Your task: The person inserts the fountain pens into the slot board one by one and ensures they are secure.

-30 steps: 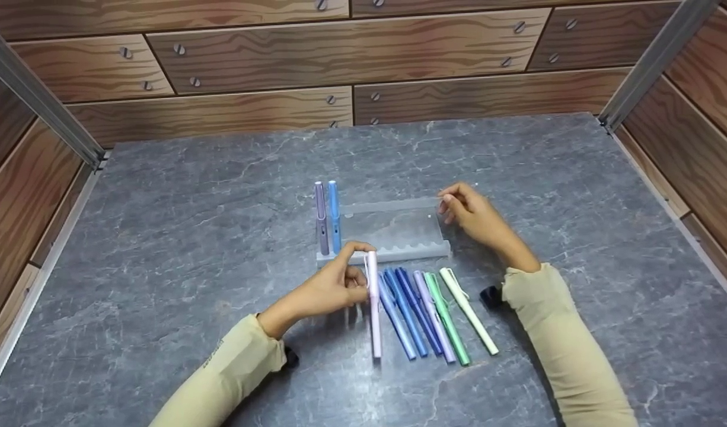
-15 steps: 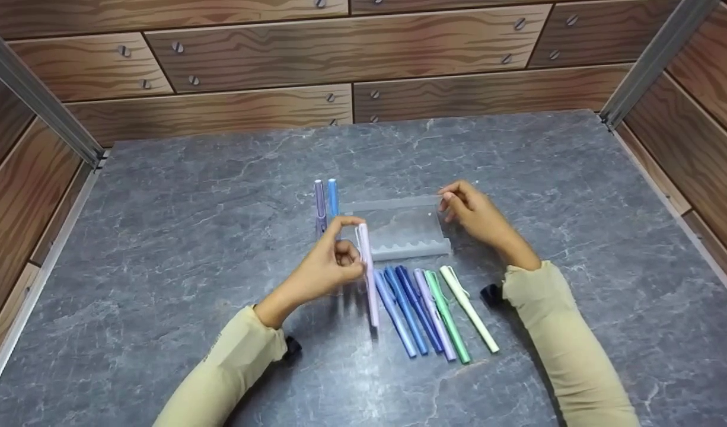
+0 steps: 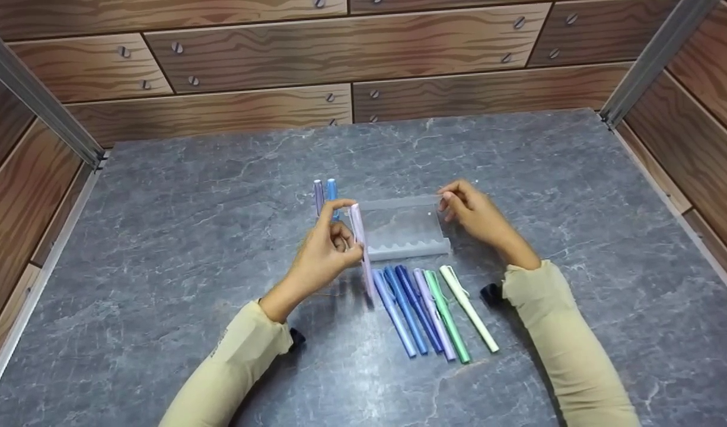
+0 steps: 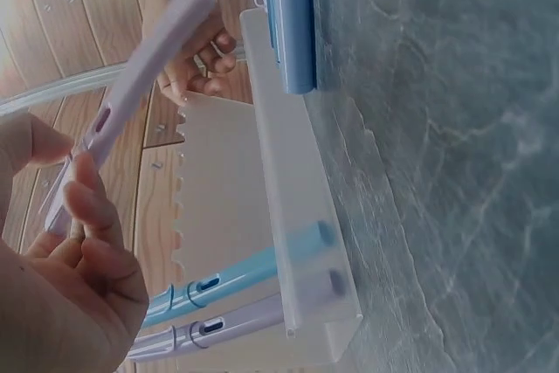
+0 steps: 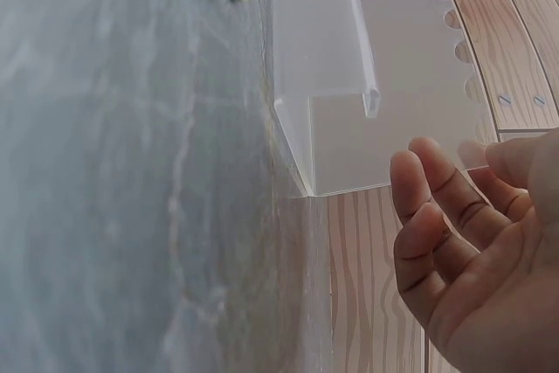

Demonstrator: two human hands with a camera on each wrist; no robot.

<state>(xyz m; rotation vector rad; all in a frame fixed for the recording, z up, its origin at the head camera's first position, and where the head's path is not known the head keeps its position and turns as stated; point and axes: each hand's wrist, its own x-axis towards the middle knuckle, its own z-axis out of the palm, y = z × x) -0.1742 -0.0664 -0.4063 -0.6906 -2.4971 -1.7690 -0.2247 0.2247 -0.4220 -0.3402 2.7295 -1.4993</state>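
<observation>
My left hand (image 3: 322, 255) pinches a pale lilac pen (image 3: 359, 237) between thumb and fingers, tilted above the near left part of a clear pen stand (image 3: 399, 222). In the left wrist view the held pen (image 4: 131, 85) is apart from the stand's notched edge. My right hand (image 3: 473, 216) pinches the stand's far right corner; in the right wrist view its thumb and a finger meet at the clear sheet (image 5: 393, 67). Two pens, one purple (image 4: 236, 316) and one blue (image 4: 236, 277), lie in the stand at its left end, partly hidden by my left hand in the head view.
In front of the stand several pens lie side by side on the grey marbled table (image 3: 191, 207): blue ones (image 3: 406, 311), a lilac one (image 3: 434, 317), a green one (image 3: 448, 320) and a pale green one (image 3: 470, 311). Wood-patterned panels (image 3: 340, 53) enclose the table.
My left hand has lifted the pale lilac pen and carried it away from me and slightly left, toward the stand. My right hand has stayed at the stand's corner.
</observation>
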